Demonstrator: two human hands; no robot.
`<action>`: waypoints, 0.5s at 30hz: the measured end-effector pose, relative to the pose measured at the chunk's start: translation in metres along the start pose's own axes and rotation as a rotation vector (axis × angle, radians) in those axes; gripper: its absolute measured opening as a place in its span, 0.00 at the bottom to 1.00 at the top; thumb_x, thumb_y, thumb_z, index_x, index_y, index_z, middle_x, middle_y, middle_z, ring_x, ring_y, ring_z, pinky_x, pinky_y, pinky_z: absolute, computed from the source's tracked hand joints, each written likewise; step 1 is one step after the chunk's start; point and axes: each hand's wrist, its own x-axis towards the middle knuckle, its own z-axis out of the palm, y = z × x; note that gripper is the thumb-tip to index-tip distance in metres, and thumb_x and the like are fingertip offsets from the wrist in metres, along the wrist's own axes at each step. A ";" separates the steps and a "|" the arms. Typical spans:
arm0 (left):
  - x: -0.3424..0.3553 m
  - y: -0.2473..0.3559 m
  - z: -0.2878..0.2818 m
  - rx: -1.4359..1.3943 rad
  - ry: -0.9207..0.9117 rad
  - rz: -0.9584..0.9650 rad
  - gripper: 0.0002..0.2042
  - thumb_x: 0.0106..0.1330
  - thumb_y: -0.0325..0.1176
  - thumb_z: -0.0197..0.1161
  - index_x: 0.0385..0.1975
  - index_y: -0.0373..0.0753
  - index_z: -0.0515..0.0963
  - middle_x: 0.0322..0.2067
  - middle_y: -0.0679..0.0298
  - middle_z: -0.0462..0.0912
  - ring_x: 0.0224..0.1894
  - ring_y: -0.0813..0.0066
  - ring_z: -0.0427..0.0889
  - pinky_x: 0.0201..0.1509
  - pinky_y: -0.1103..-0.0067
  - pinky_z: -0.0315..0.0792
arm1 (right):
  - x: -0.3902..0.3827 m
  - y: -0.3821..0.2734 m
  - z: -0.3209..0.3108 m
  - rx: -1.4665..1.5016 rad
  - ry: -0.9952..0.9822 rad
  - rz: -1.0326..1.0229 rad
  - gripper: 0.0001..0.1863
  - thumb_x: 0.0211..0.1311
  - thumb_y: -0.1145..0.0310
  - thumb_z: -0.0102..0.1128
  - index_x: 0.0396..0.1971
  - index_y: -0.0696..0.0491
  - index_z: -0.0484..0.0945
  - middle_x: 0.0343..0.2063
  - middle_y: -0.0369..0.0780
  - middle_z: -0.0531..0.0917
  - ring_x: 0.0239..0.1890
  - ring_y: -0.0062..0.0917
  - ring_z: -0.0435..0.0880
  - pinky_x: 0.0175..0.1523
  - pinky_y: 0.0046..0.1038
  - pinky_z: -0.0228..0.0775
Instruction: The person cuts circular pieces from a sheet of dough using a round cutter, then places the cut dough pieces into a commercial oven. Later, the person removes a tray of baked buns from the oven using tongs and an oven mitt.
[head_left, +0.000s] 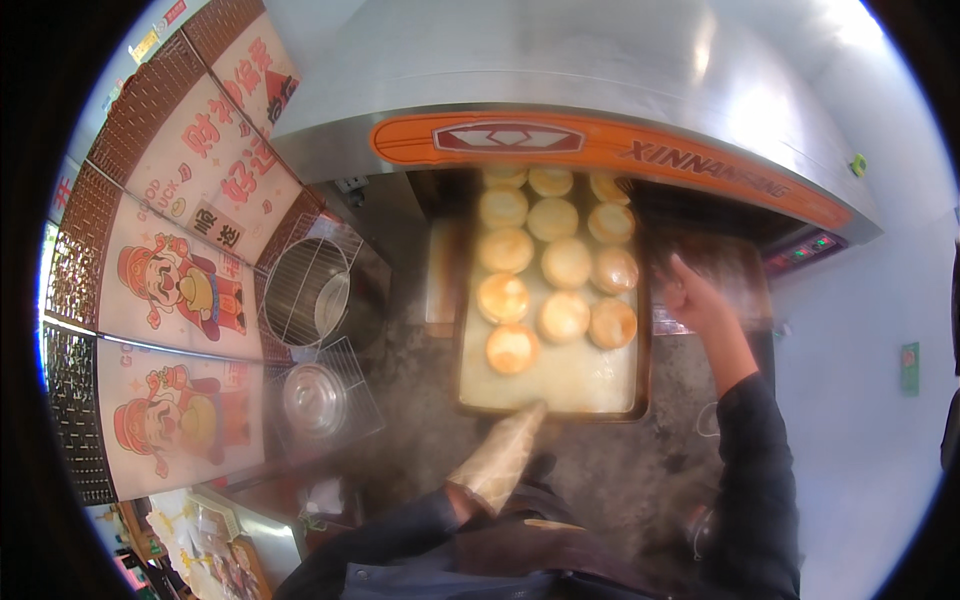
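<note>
A dark-rimmed baking tray (590, 391) juts out of the oven opening, bearing several round, golden-brown baked breads (566, 262). My left hand (497, 460), covered by a tan oven mitt, grips the tray's near edge; the mitt hides its fingers. Beside the tray's right edge is my bare right hand (694, 300), its fingers curled. A thin, blurred tool with a pronged tip (625, 186) touches or hovers by a bread at the far right; whether it runs back to my right hand cannot be made out.
A metal oven (560, 75) with an orange front strip (610, 148) spans the far side. On the left stand a round metal pot (325, 300) under a wire rack, a round lid (314, 397) and a printed screen (180, 290). A pale wall (850, 400) bounds the right.
</note>
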 end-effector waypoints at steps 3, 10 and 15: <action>-0.013 0.030 0.005 0.141 -0.004 -0.072 0.30 0.85 0.51 0.50 0.74 0.33 0.66 0.69 0.55 0.74 0.70 0.66 0.71 0.76 0.71 0.63 | 0.015 -0.007 -0.006 -0.004 -0.043 0.029 0.25 0.76 0.47 0.65 0.52 0.54 0.74 0.18 0.29 0.68 0.16 0.11 0.64 0.19 0.13 0.54; 0.001 0.019 -0.003 0.367 0.011 -0.068 0.29 0.85 0.51 0.47 0.75 0.35 0.65 0.69 0.53 0.75 0.71 0.64 0.71 0.76 0.70 0.62 | 0.052 -0.043 -0.021 -0.104 -0.217 0.142 0.25 0.77 0.45 0.62 0.52 0.55 0.77 0.18 0.28 0.69 0.15 0.11 0.63 0.19 0.14 0.54; -0.009 0.028 0.008 0.396 -0.003 -0.082 0.30 0.84 0.52 0.48 0.73 0.35 0.68 0.67 0.54 0.78 0.67 0.64 0.75 0.73 0.71 0.65 | 0.055 -0.028 -0.020 -0.345 -0.152 -0.105 0.26 0.78 0.45 0.60 0.52 0.56 0.78 0.18 0.28 0.70 0.15 0.10 0.63 0.19 0.15 0.53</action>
